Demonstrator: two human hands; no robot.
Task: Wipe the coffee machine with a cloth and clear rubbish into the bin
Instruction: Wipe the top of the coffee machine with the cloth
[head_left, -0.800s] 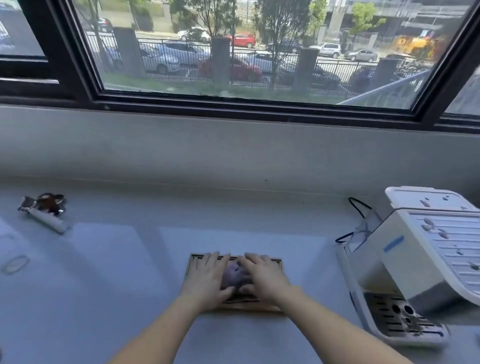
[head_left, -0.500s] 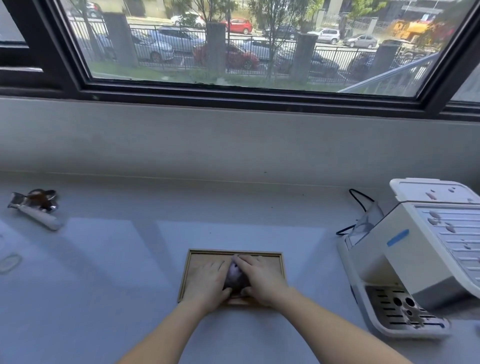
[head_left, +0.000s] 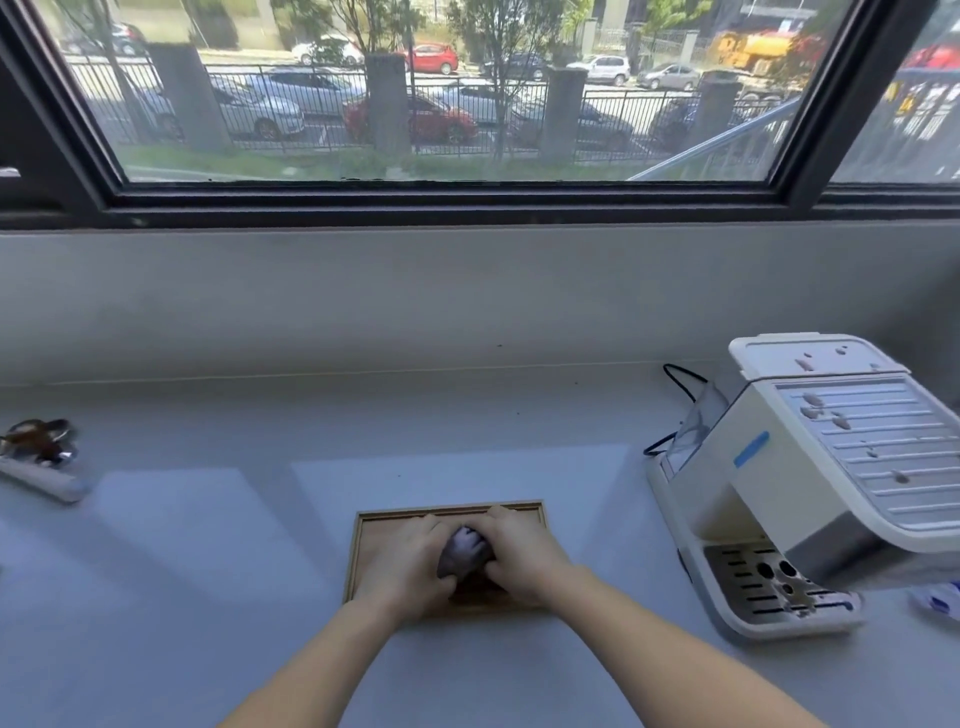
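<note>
A small grey-purple cloth (head_left: 464, 551) is bunched up on a wooden tray (head_left: 363, 551) at the front middle of the grey counter. My left hand (head_left: 410, 564) and my right hand (head_left: 519, 556) press in on the cloth from either side, fingers curled around it. The white coffee machine (head_left: 810, 483) stands to the right, apart from both hands. Brown spots mark its ribbed top, and its drip tray (head_left: 774, 587) holds dark residue.
A portafilter (head_left: 39, 457) with dark coffee grounds lies at the far left of the counter. A black cable (head_left: 675, 374) runs behind the machine. Something white and blue (head_left: 940, 597) shows at the right edge. A window ledge and wall rise behind the counter.
My fingers were spread flat over the cloth; they have drawn together and gathered it into a ball between both hands. The view has tilted down a little.
</note>
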